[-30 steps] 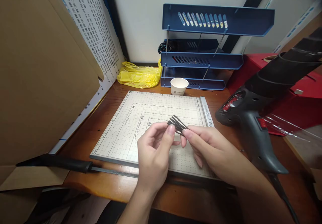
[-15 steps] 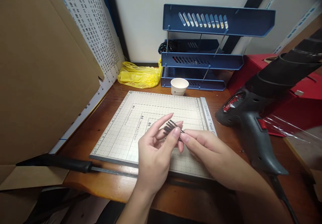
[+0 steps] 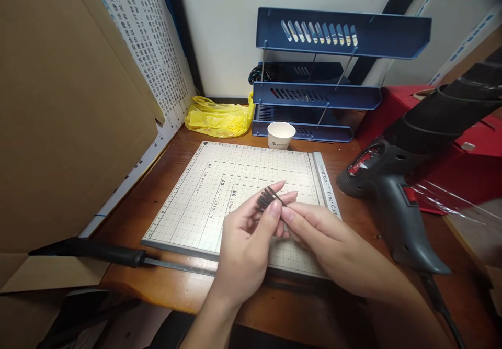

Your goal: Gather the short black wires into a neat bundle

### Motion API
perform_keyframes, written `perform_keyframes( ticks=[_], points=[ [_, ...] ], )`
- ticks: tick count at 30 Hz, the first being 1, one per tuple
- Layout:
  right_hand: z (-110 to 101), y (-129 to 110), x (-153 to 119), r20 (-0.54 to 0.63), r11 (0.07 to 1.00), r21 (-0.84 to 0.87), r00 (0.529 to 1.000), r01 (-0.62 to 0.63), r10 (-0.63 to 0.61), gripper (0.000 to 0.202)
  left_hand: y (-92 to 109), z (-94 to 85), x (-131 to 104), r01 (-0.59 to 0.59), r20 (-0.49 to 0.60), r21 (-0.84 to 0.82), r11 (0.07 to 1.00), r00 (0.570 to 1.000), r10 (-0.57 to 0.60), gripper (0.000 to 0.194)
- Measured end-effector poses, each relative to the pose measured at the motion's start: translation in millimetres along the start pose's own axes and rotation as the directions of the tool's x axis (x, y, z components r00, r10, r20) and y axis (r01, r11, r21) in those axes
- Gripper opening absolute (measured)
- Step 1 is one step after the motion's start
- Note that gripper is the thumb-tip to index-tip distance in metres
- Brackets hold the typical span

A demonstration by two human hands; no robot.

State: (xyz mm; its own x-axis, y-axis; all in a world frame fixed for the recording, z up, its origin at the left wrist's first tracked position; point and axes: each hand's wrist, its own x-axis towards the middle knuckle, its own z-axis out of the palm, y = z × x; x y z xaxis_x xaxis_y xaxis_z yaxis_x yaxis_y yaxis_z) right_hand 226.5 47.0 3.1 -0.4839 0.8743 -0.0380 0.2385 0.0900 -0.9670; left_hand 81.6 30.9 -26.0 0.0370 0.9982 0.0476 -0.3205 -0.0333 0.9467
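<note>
Several thin black sticks (image 3: 265,199), possibly short tubes, are bunched in my left hand (image 3: 247,239), pinched under its thumb with their ends fanned out. My right hand (image 3: 317,228) meets it, thumb and forefinger closed on one end of the bunch or on a single stick; which of these, I cannot tell. Both hands hover over a cream paper cutter (image 3: 188,197) with printed grid lines. Its black-handled blade arm (image 3: 110,252) lies along the near edge. A white paper cup (image 3: 281,135) stands just behind the cutter.
At the right stands a black heat gun (image 3: 396,192) with its cord running down, before a red box (image 3: 439,166). A blue tray rack (image 3: 314,95) and a yellow plastic bag (image 3: 219,119) sit at the back. A large cardboard box (image 3: 70,113) walls off the left.
My left hand has shifted slightly right, and its fingers have closed in more around the bunch. The right hand keeps its pinch. The whole view has moved a little.
</note>
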Motion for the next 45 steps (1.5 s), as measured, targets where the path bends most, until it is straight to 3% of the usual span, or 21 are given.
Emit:
perform_keyframes(
  ticks=[6,10,17,24,30,34,38,45],
  points=[
    [-1,1,0,-0.008,0.995,-0.071,0.998,-0.064,0.064,0.035,-1,1.1,-1,-0.012,0.007,0.054,0.998,1.0,0.011,0.026],
    [-3,3,-1,-0.01,0.988,-0.152,1.0,-0.022,0.02,0.036,-5,0.8,-2,-0.045,0.014,0.051,0.998,0.999,0.044,0.027],
    [-2,4,-1,0.008,0.989,-0.145,1.0,-0.001,0.002,0.035,-3,3.0,-2,-0.01,-0.015,0.047,0.999,1.0,0.011,0.026],
    [0,4,-2,0.016,0.986,-0.166,0.999,0.032,-0.03,0.032,-3,-5.6,5,0.082,0.037,-0.15,0.985,0.996,-0.077,0.021],
    [-1,5,2,0.026,0.985,-0.166,0.999,0.045,-0.041,0.03,-3,-6.8,5,0.047,0.056,-0.126,0.991,0.998,-0.041,0.021],
    [-1,5,1,0.137,0.991,-0.125,0.989,-0.041,0.058,0.042,0,-3.9,2,0.075,0.051,-0.175,0.982,0.996,-0.067,0.022],
    [-1,2,-1,0.277,0.992,-0.072,0.954,-0.101,0.117,0.044,2,-3.8,1,0.174,0.134,-0.214,0.961,0.98,-0.148,0.025],
    [-1,1,1,0.173,0.996,-0.078,0.983,-0.042,0.055,0.043,0,-5.7,3,0.07,0.049,-0.072,0.995,0.997,-0.066,0.024]
  ],
)
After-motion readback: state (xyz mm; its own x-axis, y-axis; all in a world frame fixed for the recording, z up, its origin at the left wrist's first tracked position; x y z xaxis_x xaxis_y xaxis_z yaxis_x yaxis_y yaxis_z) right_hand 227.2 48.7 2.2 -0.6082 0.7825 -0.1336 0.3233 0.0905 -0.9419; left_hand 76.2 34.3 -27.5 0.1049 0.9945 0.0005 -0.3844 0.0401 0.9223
